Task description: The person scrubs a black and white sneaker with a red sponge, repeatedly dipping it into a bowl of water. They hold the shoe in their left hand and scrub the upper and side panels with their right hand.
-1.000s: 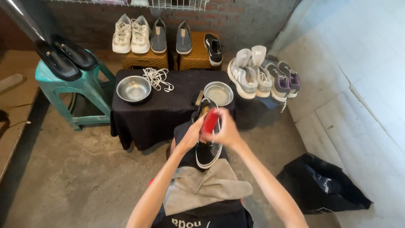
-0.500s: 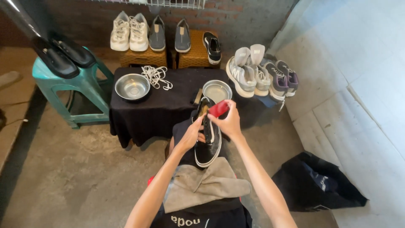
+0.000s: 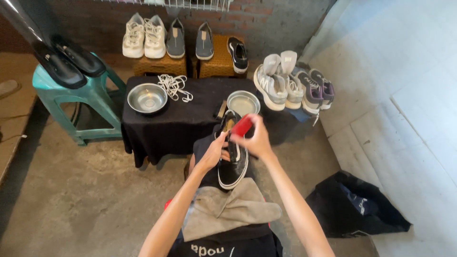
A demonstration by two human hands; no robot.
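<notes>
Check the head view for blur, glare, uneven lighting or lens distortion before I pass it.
Head view: the right hand and its red brush are slightly motion-smeared; the black sneaker is fairly sharp. Daylight washes the right wall pale, the left corner is dim. Both metal bowls show soft glare. Wide-angle bending at the edges.

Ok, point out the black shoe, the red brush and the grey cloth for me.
black shoe [image 3: 233,166], head view, on its dark upper near the toe.
red brush [image 3: 241,125], head view, on its red body above the right hand.
grey cloth [image 3: 228,209], head view, on its middle fold.
</notes>
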